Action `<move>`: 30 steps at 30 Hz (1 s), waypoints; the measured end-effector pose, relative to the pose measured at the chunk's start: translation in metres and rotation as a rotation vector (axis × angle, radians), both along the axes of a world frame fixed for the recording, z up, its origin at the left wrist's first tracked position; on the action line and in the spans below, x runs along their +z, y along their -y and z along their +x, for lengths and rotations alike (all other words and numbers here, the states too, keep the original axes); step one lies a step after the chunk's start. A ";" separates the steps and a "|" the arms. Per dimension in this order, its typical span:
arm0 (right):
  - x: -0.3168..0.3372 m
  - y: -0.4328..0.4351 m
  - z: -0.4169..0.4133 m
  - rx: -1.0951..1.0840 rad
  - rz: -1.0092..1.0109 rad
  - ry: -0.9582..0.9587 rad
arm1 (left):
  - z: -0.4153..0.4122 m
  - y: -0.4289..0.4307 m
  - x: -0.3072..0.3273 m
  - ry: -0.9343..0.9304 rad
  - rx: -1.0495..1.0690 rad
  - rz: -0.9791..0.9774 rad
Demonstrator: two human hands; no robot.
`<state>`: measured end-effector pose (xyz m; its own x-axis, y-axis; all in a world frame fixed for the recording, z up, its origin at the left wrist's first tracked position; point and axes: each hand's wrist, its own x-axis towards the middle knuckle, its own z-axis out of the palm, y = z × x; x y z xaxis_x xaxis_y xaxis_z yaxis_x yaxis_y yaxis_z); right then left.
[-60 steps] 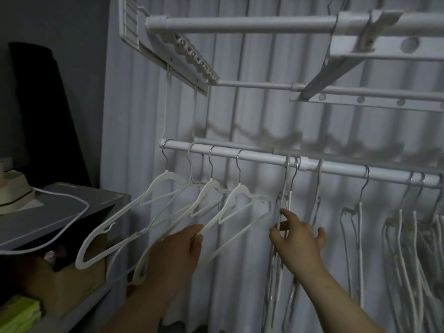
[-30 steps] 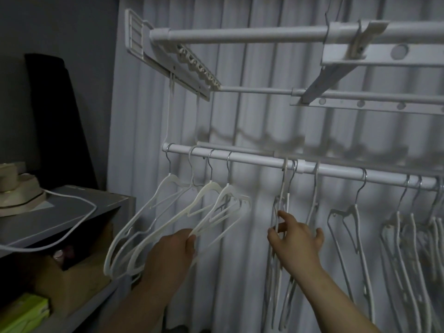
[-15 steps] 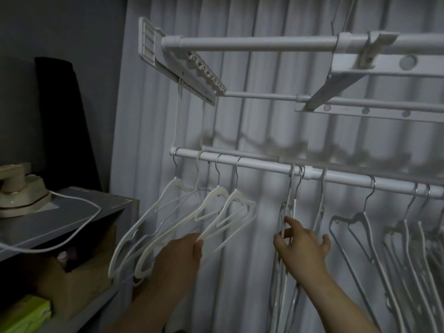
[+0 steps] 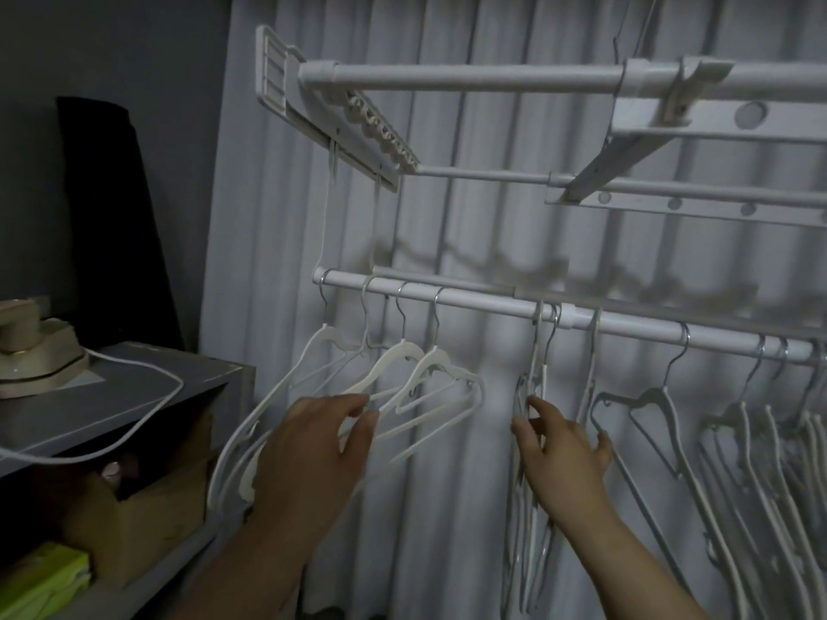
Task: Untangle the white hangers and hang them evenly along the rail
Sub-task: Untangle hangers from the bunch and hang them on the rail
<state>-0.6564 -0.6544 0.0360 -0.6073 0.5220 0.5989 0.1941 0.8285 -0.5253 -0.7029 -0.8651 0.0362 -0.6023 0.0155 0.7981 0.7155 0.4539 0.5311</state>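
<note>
A white rail (image 4: 474, 298) runs across in front of a pale curtain. Several white hangers (image 4: 429, 366) hang fanned at its left end. My left hand (image 4: 313, 449) is at their lower bars, fingers stretched out and fingertips touching them. Two hangers turned edge-on (image 4: 532, 378) hang at the rail's middle. My right hand (image 4: 564, 449) pinches them between thumb and forefinger, its other fingers spread. A single hanger (image 4: 658, 400) hangs further right, and a crowded bunch (image 4: 778, 440) fills the right end.
A white drying rack (image 4: 447, 78) with bars and brackets juts out overhead. On the left, a grey shelf (image 4: 134, 382) carries a beige appliance (image 4: 36, 355) with a white cord (image 4: 147, 422). Below it are a cardboard box (image 4: 147, 521) and a yellow-green packet (image 4: 40, 583).
My left hand has loosened from a grip on the left hangers to stretched fingers. Those hangers swung closer together. My right hand stays at the edge-on pair.
</note>
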 end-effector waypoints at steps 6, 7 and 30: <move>0.002 -0.017 0.022 0.062 -0.005 -0.179 | 0.026 -0.060 -0.005 0.291 -0.464 0.117; 0.002 -0.022 0.027 0.058 -0.037 -0.205 | 0.030 -0.073 -0.009 0.374 -0.516 0.086; 0.014 -0.017 0.005 0.425 -1.002 -0.138 | 0.039 -0.089 -0.028 0.953 -0.861 0.096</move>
<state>-0.6510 -0.6372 0.0496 -0.8131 0.5741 0.0963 -0.1185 -0.0013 -0.9930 -0.6638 -0.7761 0.0084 -0.7571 0.6483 0.0806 0.0798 -0.0307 0.9963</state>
